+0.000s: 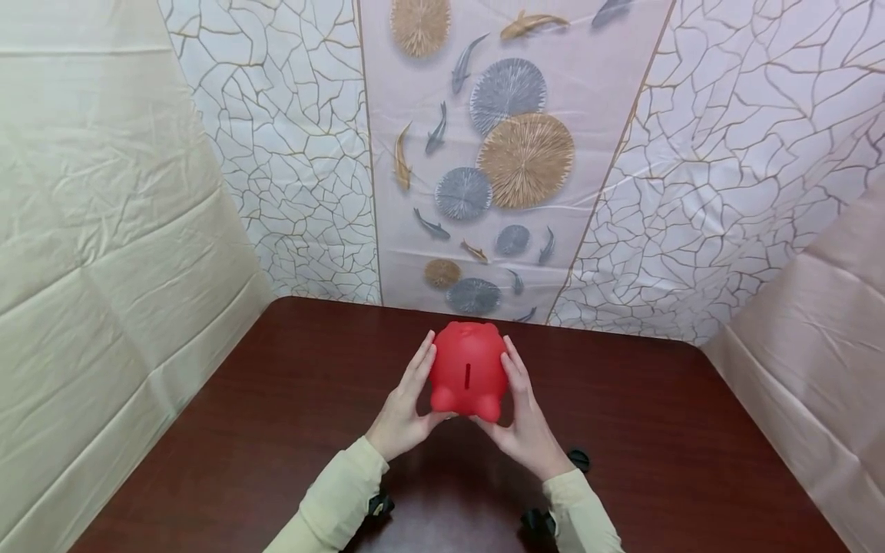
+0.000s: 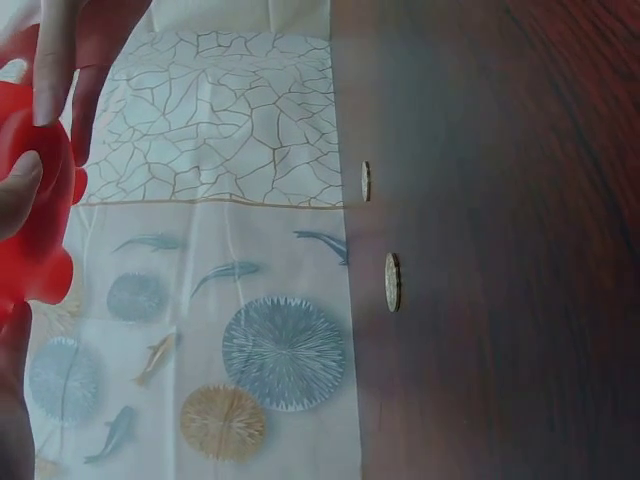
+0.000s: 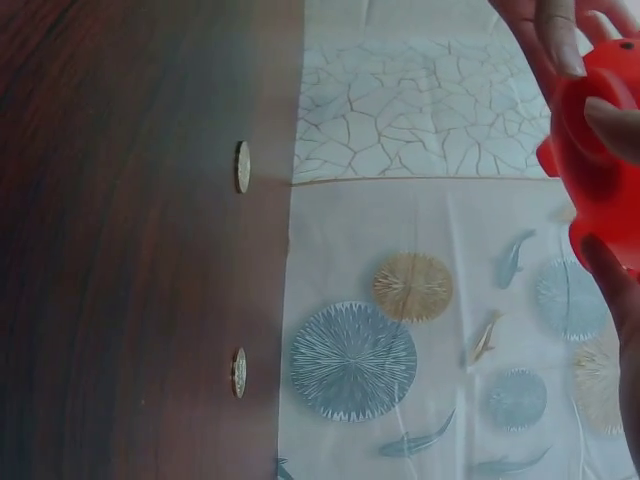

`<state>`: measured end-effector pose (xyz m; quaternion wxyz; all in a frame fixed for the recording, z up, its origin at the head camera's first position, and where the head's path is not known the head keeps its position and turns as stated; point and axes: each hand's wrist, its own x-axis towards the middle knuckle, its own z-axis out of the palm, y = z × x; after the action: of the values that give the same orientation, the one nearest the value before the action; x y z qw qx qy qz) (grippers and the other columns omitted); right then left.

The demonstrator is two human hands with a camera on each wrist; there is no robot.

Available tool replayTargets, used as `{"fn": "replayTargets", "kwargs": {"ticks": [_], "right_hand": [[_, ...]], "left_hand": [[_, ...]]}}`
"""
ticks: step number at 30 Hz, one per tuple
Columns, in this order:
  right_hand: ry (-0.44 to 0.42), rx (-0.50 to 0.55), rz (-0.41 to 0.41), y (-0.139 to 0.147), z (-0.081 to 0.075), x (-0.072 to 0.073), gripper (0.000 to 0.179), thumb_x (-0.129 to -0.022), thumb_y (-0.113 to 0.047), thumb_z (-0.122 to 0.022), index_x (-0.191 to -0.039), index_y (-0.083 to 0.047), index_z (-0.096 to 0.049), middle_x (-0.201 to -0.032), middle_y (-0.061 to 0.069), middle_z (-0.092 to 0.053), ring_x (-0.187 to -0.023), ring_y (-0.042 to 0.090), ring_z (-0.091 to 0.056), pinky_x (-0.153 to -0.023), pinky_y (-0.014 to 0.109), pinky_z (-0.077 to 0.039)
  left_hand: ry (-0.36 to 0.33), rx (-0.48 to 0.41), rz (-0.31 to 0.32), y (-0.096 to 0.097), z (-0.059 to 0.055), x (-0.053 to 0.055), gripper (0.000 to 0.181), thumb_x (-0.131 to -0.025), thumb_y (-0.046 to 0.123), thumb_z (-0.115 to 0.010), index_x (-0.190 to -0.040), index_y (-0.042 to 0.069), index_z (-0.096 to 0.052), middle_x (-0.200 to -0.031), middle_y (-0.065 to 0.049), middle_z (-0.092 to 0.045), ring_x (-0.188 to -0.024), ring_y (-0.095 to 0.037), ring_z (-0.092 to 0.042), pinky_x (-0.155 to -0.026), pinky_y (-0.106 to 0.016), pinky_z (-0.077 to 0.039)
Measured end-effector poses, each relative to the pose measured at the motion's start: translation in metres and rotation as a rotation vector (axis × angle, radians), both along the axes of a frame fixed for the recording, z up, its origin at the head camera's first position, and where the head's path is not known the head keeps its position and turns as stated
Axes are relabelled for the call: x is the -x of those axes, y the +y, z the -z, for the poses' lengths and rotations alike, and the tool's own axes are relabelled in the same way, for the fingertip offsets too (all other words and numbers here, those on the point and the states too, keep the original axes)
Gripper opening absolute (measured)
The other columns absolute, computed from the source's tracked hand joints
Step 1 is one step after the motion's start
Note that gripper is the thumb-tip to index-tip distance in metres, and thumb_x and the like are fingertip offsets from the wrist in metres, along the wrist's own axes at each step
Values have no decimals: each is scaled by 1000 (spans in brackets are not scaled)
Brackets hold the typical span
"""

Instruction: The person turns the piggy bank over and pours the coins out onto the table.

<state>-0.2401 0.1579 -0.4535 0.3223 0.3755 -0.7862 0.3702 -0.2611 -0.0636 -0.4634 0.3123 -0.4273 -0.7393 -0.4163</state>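
Observation:
A red piggy bank (image 1: pixel 453 344), its coin slot facing the head camera, is held up over the table between both hands. On its left side, my left hand (image 1: pixel 401 421) grips it with extended fingers on the flank and the thumb underneath. My right hand (image 1: pixel 528 430) does the same from the right. From below, both wrist views show only part of the piggy bank (image 2: pixel 35 225) and several fingers on it. Coins (image 2: pixel 392 282) lie on the tabletop beneath, and two coins (image 3: pixel 243 166) appear in the right wrist view. The head view does not show these coins clearly.
The dark brown table (image 1: pixel 276 369) ends at a patterned cloth wall (image 1: pixel 297 153) behind. Cream curtains (image 1: pixel 104 230) hang at both sides. A small dark round thing (image 1: pixel 578 460) is beside the right wrist. Dark wrist gear (image 1: pixel 379 504) shows near the left sleeve.

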Motion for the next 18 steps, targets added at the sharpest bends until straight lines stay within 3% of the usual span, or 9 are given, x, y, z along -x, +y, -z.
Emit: {"fn": "replayTargets", "kwargs": {"ticks": [4, 7, 10, 14, 18], "right_hand": [[-83, 4, 57, 2, 0, -2, 114, -62, -2, -89, -152, -1, -18, -154, 18, -30, -135, 16, -40, -98, 17, -49], [-135, 0, 134, 4, -1, -3, 119, -61, -8, -91, -154, -8, -19, -148, 15, -40, -126, 21, -50, -92, 30, -56], [-203, -17, 201, 5, -2, -5, 116, -64, -16, -91, -155, -16, -20, -146, 12, -46, -126, 27, -52, -90, 44, -56], [-343, -42, 288, 5, -3, -5, 104, -70, -30, -87, -154, -19, -26, -140, 12, -55, -120, 30, -59, -88, 49, -56], [-454, -123, 427, 4, -3, -5, 90, -75, -45, -80, -147, -12, -38, -113, 12, -69, -95, 27, -67, -80, 44, -59]], "left_hand": [[-63, -18, 34, 1, 2, -3, 100, -74, 7, -82, -152, 0, -20, -161, -15, -20, -147, -24, -29, -105, -26, -46], [-116, -31, 34, 1, 3, -3, 98, -74, 9, -82, -153, 4, -24, -160, -13, -25, -145, -23, -32, -101, -35, -50], [-193, -33, 4, 2, 5, -2, 96, -75, 15, -82, -153, 10, -27, -159, -11, -29, -144, -24, -35, -101, -41, -50], [-372, -30, -25, 4, 8, 0, 93, -78, 25, -80, -154, 24, -26, -158, -6, -32, -143, -26, -37, -103, -46, -48], [-560, -31, -79, 7, 9, -1, 82, -81, 37, -76, -150, 36, -32, -152, -1, -43, -137, -26, -46, -102, -48, -49]]}}
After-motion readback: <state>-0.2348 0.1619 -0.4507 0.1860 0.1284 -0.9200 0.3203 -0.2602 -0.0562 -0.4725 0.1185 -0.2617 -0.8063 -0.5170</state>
